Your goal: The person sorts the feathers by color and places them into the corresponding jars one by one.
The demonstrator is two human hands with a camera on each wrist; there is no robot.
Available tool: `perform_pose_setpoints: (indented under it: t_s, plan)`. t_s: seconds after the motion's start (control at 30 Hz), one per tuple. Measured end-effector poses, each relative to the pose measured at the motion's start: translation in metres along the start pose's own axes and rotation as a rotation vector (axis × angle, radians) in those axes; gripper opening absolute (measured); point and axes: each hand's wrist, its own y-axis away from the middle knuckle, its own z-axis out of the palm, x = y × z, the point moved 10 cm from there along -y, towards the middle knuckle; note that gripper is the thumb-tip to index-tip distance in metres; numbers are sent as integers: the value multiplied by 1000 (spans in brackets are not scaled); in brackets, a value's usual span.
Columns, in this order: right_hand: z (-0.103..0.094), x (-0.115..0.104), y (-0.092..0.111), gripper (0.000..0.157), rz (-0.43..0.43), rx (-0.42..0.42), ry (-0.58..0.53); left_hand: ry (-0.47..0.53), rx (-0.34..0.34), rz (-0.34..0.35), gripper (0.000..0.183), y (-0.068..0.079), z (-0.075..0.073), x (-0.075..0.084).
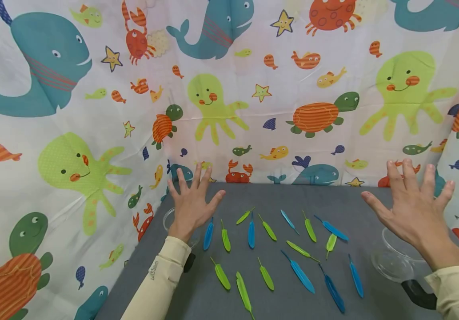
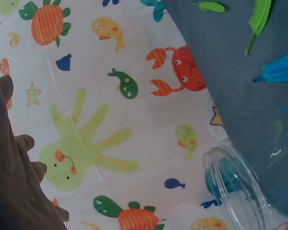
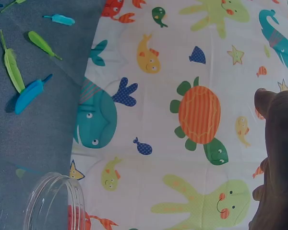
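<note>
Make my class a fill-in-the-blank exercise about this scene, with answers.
Bright green feathers lie scattered on a grey tabletop among feathers coloured ____.
The person's left hand and right hand both hold ____.
On the head view's right side, a round transparent container sits nearest the person's ____ hand.
On the white printed fabric, the animals with orange-striped shells are ____.

Missing words: blue; nothing; right; turtles.

This is a curtained-off work space (whether in a home or a studio, I can't tell): white fabric (image 1: 281, 89) printed with cartoon sea animals encloses a grey tabletop (image 1: 289, 306) at the back and both sides.
</note>
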Motion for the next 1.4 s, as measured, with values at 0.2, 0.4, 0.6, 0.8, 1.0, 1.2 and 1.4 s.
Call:
perform_pose_setpoints:
  t_s: [0.2,0.4,0.6,0.8,1.0,1.2,1.4]
  plan:
    - [3,2,0,102,8,-5,4,8,-3,-16,81,4,3,-9]
    - [5,1,1,102,17,-13,3,33,1,-30,81,8,4,-16]
    - [8,0,1,102,14,-14,-1,37,14,-38,80,12,3,-22]
    - [10,-2,1,102,-2,-8,-2,36,12,-63,79,15,4,-31]
    - [13,-4,0,100,-12,-8,-3,25,13,-83,80,20,8,-43]
    - [16,-6,0,97,-22,-7,-24,27,43,-99,79,25,5,-52]
    - [17,-7,0,95,-26,-1,-34,44,79,-111,77,29,3,-61]
